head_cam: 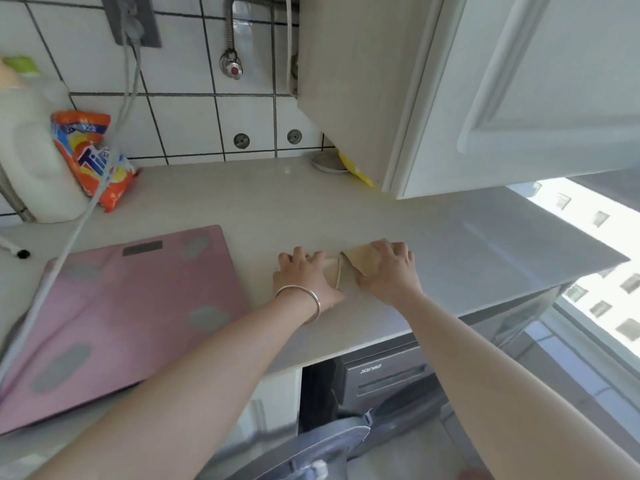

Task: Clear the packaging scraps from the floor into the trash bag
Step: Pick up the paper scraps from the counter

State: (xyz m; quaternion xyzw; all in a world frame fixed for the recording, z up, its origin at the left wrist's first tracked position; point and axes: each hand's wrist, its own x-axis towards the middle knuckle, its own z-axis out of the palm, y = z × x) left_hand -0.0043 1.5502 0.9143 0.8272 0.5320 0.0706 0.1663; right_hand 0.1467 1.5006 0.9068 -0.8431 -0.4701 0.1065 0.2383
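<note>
Tan folded paper packaging scrap (356, 265) flat on pale stone countertop (242, 206), pinned between left hand (304, 277) and right hand (389, 271), fingers spread and pressing down; pink bathroom scale (114, 317) well left.

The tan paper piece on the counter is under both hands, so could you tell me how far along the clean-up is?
Done: nothing can be confirmed; neither the floor scraps nor a trash bag shows in this view. In hand: the left hand and right hand press on a tan paper piece lying on the countertop, apparently folding or flattening it. Left: getting it into the bag, plus any scraps out of view.
</note>
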